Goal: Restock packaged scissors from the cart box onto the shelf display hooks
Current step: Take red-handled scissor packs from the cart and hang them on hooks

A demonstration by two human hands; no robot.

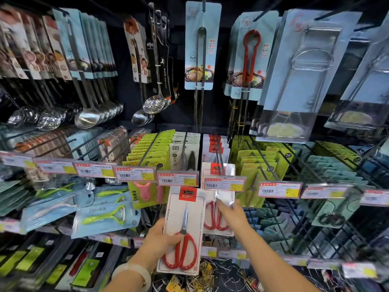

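Note:
My left hand grips a white card pack of red-handled scissors, held upright below the price rail. My right hand reaches forward and its fingers press on another pack of red-handled scissors that hangs from a black display hook. More of the same white-and-red packs sit further back on that hook. The cart box is out of view.
A price tag strip hangs at the hook's tip, right above my right hand. Green packs hang left of the hook, green ones right. Ladles, tongs above; peelers lower left.

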